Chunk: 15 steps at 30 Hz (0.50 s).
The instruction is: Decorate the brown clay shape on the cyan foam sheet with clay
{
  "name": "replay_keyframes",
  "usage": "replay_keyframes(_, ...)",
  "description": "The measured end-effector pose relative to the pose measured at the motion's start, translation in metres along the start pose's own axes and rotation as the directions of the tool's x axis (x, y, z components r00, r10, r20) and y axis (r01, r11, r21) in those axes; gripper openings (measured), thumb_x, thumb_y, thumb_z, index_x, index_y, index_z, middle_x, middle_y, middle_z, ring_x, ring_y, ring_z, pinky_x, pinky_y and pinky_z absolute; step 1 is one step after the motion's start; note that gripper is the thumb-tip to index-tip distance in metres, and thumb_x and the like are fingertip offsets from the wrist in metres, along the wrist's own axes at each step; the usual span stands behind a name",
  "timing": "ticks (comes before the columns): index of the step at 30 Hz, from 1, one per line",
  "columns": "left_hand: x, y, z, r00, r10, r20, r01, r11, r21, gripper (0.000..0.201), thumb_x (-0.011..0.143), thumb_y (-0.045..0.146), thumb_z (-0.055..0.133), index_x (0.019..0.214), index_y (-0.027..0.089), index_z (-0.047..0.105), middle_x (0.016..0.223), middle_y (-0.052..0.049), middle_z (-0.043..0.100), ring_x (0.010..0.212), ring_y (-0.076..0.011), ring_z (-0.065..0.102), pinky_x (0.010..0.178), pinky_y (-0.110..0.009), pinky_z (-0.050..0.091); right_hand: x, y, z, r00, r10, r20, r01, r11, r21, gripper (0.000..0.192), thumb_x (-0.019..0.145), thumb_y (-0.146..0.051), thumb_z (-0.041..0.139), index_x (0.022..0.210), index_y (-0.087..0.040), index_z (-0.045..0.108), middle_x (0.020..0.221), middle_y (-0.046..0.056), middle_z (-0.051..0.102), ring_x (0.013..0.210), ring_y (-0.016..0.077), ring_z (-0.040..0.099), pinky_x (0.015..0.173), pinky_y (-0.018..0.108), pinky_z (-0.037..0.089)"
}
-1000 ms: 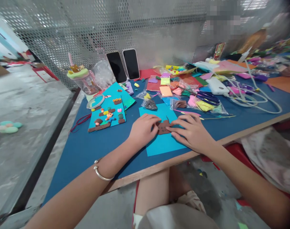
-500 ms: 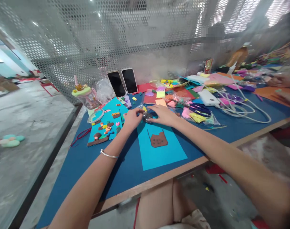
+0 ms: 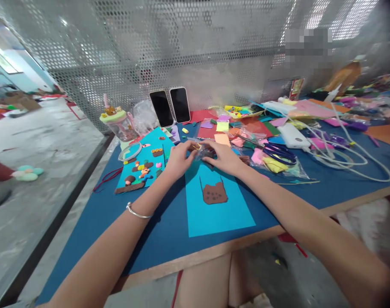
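Note:
Between my hands is a small clear plastic bag with something dark in it, perhaps clay. My left hand pinches its left side with thumb and fingers. On the other side, my right hand grips the bag with bent fingers. Both hands are above the top end of a bright blue sheet. A flat brown clay cup shape with dark dots and two thin dark lines rising from it lies on that sheet. Left of it is a second blue sheet bearing several small coloured clay figures.
Two phones lean upright against the perforated metal screen. A lidded cup stands at the back left, near a clear ring. To the right lie dark-handled scissors, clay packets, a white power bank and looped cables.
The view has shifted slightly, moving the scene's right side further right. My hands have stayed together at the plastic bag, which now shows more clear film between the fingers.

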State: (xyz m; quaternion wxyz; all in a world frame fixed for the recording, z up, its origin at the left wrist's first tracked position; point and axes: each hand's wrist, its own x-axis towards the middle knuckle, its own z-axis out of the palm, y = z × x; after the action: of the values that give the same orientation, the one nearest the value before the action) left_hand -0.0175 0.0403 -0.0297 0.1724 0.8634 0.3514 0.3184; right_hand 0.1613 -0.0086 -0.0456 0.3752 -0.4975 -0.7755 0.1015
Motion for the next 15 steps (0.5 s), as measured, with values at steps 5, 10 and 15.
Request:
replay_keyframes(5, -0.0014, 0.0014, -0.0024, 0.999, -0.022, -0.025, 0.023, 0.999, 0.036, 0.011, 0.078, 0.021, 0.061, 0.088, 0.02, 0.066, 0.09, -0.003, 0.072, 0.091, -0.0218, 0.063, 0.085, -0.035, 0.046, -0.0036, -0.0037, -0.0029, 0.998, 0.058, -0.021, -0.053, 0.984, 0.169, 0.049, 0.078, -0.016, 0.063, 0.124, -0.022, 0.05, 0.112, 0.008, 0.069, 0.103, 0.0223, 0.065, 0.09, 0.039, 0.051)
replay_keyframes(10, -0.0027, -0.0026, 0.0008, 0.998, -0.022, -0.052, 0.022, 1.0, -0.004, 0.009, 0.076, 0.028, 0.066, 0.079, 0.02, 0.069, 0.087, -0.003, 0.073, 0.086, -0.0211, 0.064, 0.081, -0.032, 0.048, -0.0051, 0.0003, -0.0026, 0.999, 0.034, -0.039, -0.026, 0.978, 0.205, 0.039, 0.079, -0.018, 0.063, 0.116, -0.024, 0.054, 0.111, 0.006, 0.069, 0.103, 0.0225, 0.066, 0.092, 0.042, 0.051)
replay_keyframes(15, -0.0052, -0.0016, 0.0038, 0.997, -0.004, -0.074, -0.001, 0.998, -0.06, 0.01, 0.076, 0.027, 0.065, 0.079, 0.019, 0.069, 0.086, -0.003, 0.072, 0.084, -0.0194, 0.064, 0.079, -0.03, 0.048, -0.0045, 0.0037, -0.0022, 1.0, 0.005, -0.029, 0.0, 0.983, 0.182, 0.035, 0.079, -0.017, 0.063, 0.113, -0.023, 0.057, 0.109, 0.006, 0.069, 0.1, 0.0216, 0.066, 0.092, 0.041, 0.051)
